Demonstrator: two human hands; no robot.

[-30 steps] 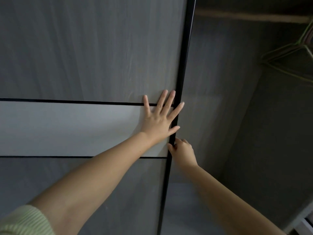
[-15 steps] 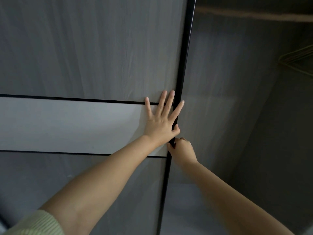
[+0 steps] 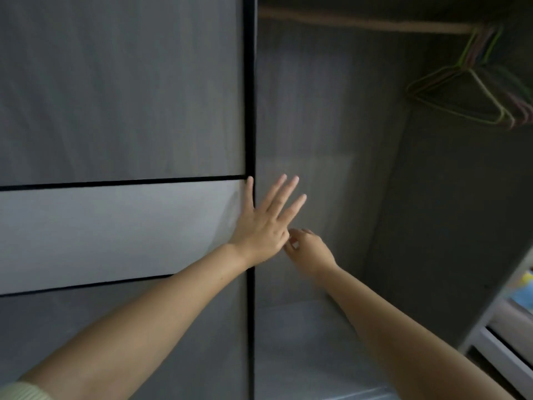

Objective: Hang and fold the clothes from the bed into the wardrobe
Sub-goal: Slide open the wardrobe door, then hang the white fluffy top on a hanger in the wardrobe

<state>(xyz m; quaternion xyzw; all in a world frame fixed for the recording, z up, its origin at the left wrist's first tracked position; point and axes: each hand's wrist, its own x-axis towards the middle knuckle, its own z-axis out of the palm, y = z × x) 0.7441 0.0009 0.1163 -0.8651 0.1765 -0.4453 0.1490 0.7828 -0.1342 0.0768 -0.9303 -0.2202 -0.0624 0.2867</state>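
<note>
A grey sliding wardrobe door (image 3: 121,111) with a pale middle band and a black frame fills the left half of the head view. My left hand (image 3: 266,223) is spread with straight fingers across the door's black edge, most of the fingers past it over the dark wardrobe interior (image 3: 331,140). My right hand (image 3: 307,249) hangs just below and right of it, fingers loosely curled, holding nothing. Several green and pink hangers (image 3: 476,93) hang from a wooden rail (image 3: 360,23) at the top right. No clothes are in view.
A pale shelf surface (image 3: 302,342) forms the wardrobe floor below my arms. At the far right stands the wardrobe's side panel (image 3: 473,339), with something blue and yellow (image 3: 523,293) beyond it.
The door edge has slid left relative to my hands. My left hand now overhangs the edge, and my right hand has let go of it. The view swung right, showing the hangers.
</note>
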